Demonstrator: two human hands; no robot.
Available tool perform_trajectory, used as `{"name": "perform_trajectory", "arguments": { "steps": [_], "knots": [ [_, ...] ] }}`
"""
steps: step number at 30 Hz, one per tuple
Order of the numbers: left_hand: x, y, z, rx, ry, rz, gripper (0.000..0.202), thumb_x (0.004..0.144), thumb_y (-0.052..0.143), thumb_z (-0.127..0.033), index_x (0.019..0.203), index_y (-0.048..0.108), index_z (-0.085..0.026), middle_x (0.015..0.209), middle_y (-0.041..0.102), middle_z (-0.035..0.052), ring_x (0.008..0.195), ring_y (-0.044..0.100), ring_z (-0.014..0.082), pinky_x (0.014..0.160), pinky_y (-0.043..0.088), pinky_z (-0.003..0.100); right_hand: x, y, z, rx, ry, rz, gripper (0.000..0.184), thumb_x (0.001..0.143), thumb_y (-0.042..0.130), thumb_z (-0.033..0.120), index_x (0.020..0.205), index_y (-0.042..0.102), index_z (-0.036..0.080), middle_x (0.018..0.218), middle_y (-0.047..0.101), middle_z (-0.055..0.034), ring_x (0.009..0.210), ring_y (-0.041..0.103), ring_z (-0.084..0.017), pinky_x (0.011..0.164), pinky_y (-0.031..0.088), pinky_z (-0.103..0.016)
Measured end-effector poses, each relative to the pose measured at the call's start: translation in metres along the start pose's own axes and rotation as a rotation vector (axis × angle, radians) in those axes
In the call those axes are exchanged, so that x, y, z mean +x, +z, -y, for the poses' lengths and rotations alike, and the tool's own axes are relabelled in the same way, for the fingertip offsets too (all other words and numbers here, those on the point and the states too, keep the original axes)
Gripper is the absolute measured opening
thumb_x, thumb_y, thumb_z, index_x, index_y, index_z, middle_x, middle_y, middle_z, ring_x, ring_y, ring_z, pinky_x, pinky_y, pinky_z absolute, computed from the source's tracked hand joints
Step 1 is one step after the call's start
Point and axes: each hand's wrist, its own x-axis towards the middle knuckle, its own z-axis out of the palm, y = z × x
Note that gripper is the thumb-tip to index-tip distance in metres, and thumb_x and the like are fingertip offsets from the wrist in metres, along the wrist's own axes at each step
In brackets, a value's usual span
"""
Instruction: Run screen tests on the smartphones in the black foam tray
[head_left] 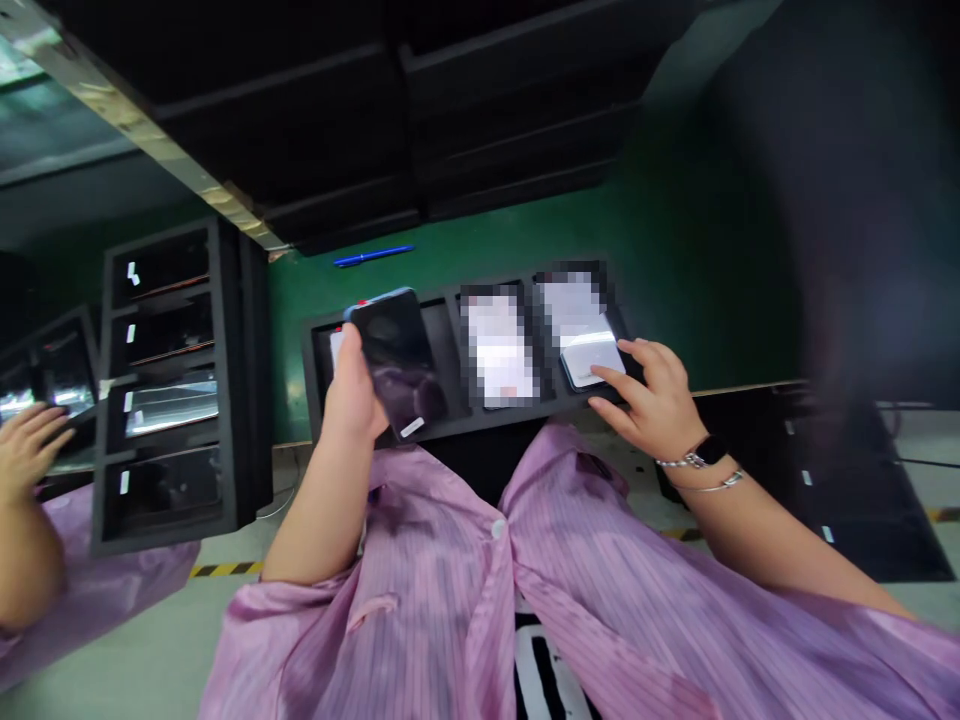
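Observation:
My left hand (349, 392) grips a dark-backed smartphone (394, 360), tilted up above the left compartment of a black foam tray (450, 432). A phone with a pixelated screen (499, 345) lies in the middle compartment. Another pixelated screen (571, 308) fills the right compartment. My right hand (645, 400), with a wristwatch and a bracelet, pinches a pale rounded device (592, 362) lying at the lower end of that compartment. The left compartment is mostly hidden behind the held phone.
A blue pen (373, 256) lies on the green work surface (697, 250) beyond the tray. A black shelf (337, 120) overhangs it. At left stands a black slotted rack (169, 385) holding devices, near a co-worker's hand (26, 450) and pink sleeve. Another dark rack (825, 490) stands at right.

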Motion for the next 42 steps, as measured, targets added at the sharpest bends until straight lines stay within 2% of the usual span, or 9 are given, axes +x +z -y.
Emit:
{"name": "perform_trajectory", "arguments": {
  "steps": [3,7,12,16,23,29,33,37,42],
  "knots": [
    [0.015,0.001,0.017,0.014,-0.154,0.073,0.055,0.091,0.058,-0.071,0.113,0.074,-0.024,0.123,0.076,0.0078,0.140,0.059,0.0326,0.114,0.053,0.050,0.010,-0.009,0.018,0.029,0.014,-0.031,0.045,0.096,0.066,0.051,0.131,0.069,0.023,0.150,0.050,-0.0182,0.139,0.047,-0.045,0.116,0.039,-0.070],
    [0.017,-0.003,0.037,0.153,-0.108,0.111,0.059,0.091,0.055,-0.075,0.115,0.072,-0.023,0.135,0.071,0.0109,0.148,0.051,0.0332,0.122,0.043,0.055,0.031,-0.007,0.057,0.117,-0.090,0.024,0.055,0.095,0.067,0.056,0.142,0.060,0.027,0.153,0.049,-0.0163,0.143,0.045,-0.043,0.120,0.035,-0.070],
    [-0.041,-0.033,0.038,0.871,0.431,0.075,0.061,0.096,0.064,-0.057,0.147,0.054,-0.026,0.167,0.039,0.0143,0.160,0.030,0.0336,0.129,0.031,0.057,0.042,0.017,0.082,0.126,-0.178,0.116,0.054,0.097,0.065,0.055,0.143,0.059,0.026,0.154,0.048,-0.0185,0.146,0.041,-0.042,0.119,0.035,-0.073],
    [-0.087,-0.057,0.044,1.378,0.743,0.186,0.041,0.097,0.068,-0.039,0.135,0.066,-0.023,0.158,0.049,0.0181,0.158,0.030,0.0398,0.127,0.029,0.063,0.039,0.024,0.081,0.081,-0.216,0.133,0.051,0.097,0.068,0.052,0.136,0.064,0.019,0.149,0.053,-0.0224,0.143,0.045,-0.044,0.116,0.040,-0.071],
    [-0.093,-0.053,0.074,1.549,0.657,0.172,0.052,0.093,0.071,-0.059,0.139,0.068,-0.035,0.156,0.056,0.0114,0.150,0.042,0.0431,0.127,0.024,0.068,0.037,0.024,0.083,0.097,-0.166,0.137,0.061,0.095,0.069,0.053,0.144,0.057,0.017,0.147,0.056,-0.0227,0.141,0.047,-0.044,0.114,0.043,-0.068],
    [-0.100,-0.071,0.065,1.507,0.710,0.072,0.062,0.087,0.071,-0.071,0.134,0.070,-0.030,0.158,0.052,0.0150,0.154,0.034,0.0435,0.127,0.023,0.067,0.035,0.026,0.082,0.067,-0.195,0.075,0.072,0.095,0.070,0.052,0.150,0.047,0.012,0.141,0.059,-0.0247,0.137,0.052,-0.045,0.110,0.049,-0.064],
    [-0.110,-0.107,0.058,1.542,0.694,-0.178,0.045,0.098,0.063,-0.057,0.125,0.070,-0.022,0.147,0.060,0.0183,0.146,0.047,0.0371,0.126,0.027,0.064,0.031,0.028,0.082,0.076,-0.177,0.063,0.078,0.093,0.074,0.051,0.155,0.043,0.015,0.141,0.059,-0.0230,0.139,0.052,-0.044,0.111,0.049,-0.062],
    [-0.113,-0.126,0.061,1.581,0.640,-0.122,0.039,0.103,0.057,-0.047,0.129,0.070,-0.020,0.147,0.059,0.0190,0.146,0.048,0.0352,0.123,0.035,0.059,0.031,0.028,0.083,0.060,-0.170,0.070,0.082,0.091,0.075,0.051,0.157,0.039,0.016,0.140,0.060,-0.0225,0.138,0.053,-0.043,0.111,0.049,-0.060],
    [-0.111,-0.120,0.060,1.613,0.661,-0.111,0.035,0.102,0.059,-0.042,0.126,0.074,-0.022,0.151,0.056,0.0185,0.148,0.043,0.0379,0.122,0.036,0.059,0.031,0.028,0.083,0.065,-0.170,0.054,0.078,0.093,0.073,0.051,0.154,0.043,0.014,0.141,0.059,-0.0233,0.139,0.051,-0.043,0.112,0.049,-0.062]
  ]
}}
